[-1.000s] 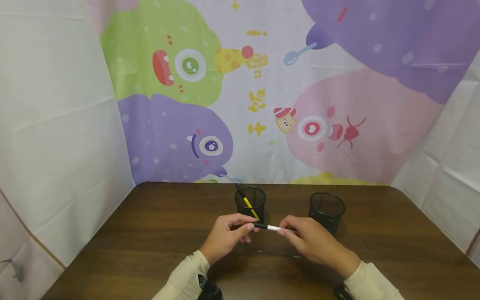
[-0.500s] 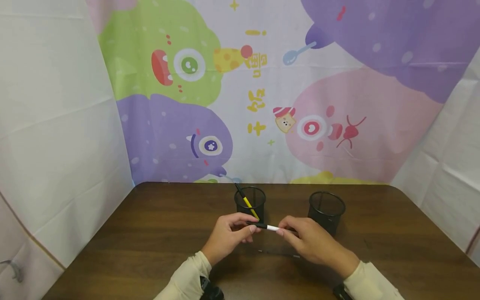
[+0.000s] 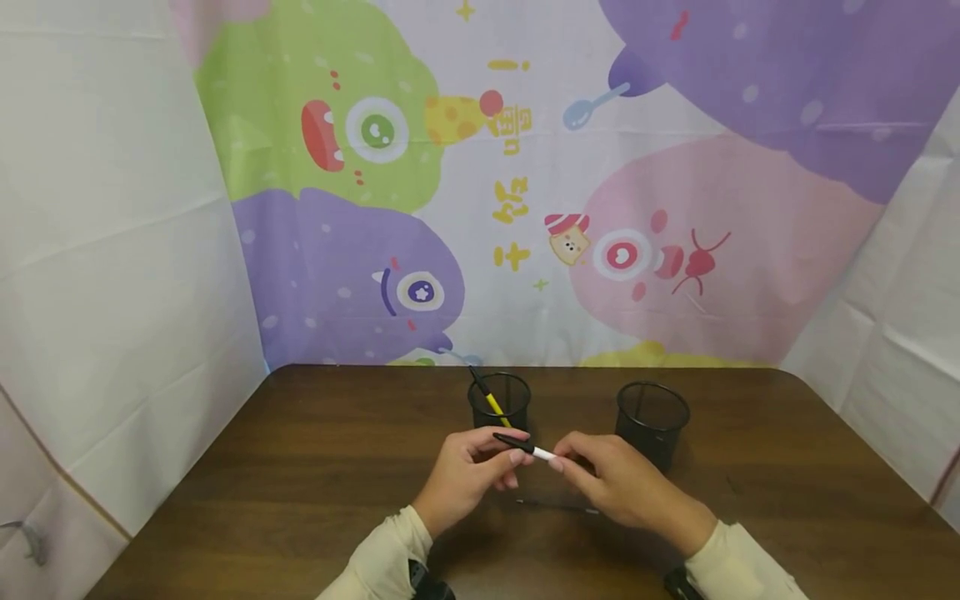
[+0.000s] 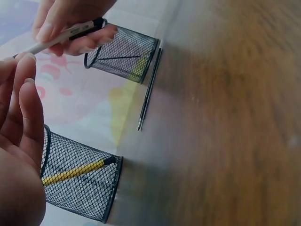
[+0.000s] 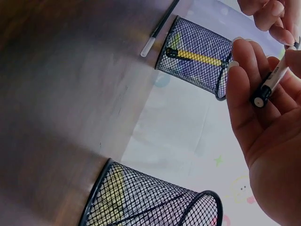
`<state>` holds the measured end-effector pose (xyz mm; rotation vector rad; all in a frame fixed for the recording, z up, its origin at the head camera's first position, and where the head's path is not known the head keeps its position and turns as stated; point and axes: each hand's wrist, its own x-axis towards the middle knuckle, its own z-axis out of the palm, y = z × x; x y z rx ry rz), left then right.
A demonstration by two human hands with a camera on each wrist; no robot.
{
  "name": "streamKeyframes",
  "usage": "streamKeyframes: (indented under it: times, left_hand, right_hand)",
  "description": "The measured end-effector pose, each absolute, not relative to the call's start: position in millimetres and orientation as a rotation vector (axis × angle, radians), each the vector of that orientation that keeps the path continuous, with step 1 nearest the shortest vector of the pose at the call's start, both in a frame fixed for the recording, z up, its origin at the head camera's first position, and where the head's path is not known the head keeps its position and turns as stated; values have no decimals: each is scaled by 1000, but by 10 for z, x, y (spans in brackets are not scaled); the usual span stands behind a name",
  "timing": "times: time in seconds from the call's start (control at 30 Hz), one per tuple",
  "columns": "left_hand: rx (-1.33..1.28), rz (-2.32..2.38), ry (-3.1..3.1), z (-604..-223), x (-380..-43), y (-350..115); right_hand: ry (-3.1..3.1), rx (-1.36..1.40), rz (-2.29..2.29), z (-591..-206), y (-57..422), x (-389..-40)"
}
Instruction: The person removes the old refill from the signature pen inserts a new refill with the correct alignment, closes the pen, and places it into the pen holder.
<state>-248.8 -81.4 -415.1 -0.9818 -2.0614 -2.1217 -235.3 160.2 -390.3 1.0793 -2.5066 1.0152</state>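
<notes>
My right hand (image 3: 626,479) pinches the white barrel of a pen (image 3: 542,453) between thumb and fingers. The black front part of that pen lies between the thumb and forefinger of my left hand (image 3: 472,467). In the right wrist view, the black rear end of the pen (image 5: 261,98) shows over the right fingers. Beneath the hands, a thin dark pen refill (image 3: 555,505) lies on the table; the left wrist view shows the metal tip of the refill (image 4: 149,92). Behind the left hand, a yellow and black pen (image 3: 491,402) leans in a black mesh pen holder (image 3: 480,414).
A second black mesh pen holder (image 3: 651,429) stands behind the right hand. The brown wooden table (image 3: 300,467) ends at a cartoon-printed cloth (image 3: 525,325). White cloth walls (image 3: 135,250) flank both sides.
My left hand has shifted slightly right and closer to the right hand. The black end of the pen now tips upward and shows more above the left thumb.
</notes>
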Motion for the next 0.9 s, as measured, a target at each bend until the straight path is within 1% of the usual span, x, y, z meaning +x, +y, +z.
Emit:
streamKeyframes:
  times: [0.33,0.63,0.9]
  left_hand:
    - [-1006,-2053,-2155,-4176,-2461,-779]
    - [-956,-2003,-2224,-4149,-2426,-788]
    - [-931,-1958,-2250,-4151,-2431,-806]
  right_hand:
    - [-2499,1102,993,-3935,1568,-2346]
    - [-2514,1145,1016,-3931,1562,-2328]
    - [-2557,1114,934,-3931,1584,-2341]
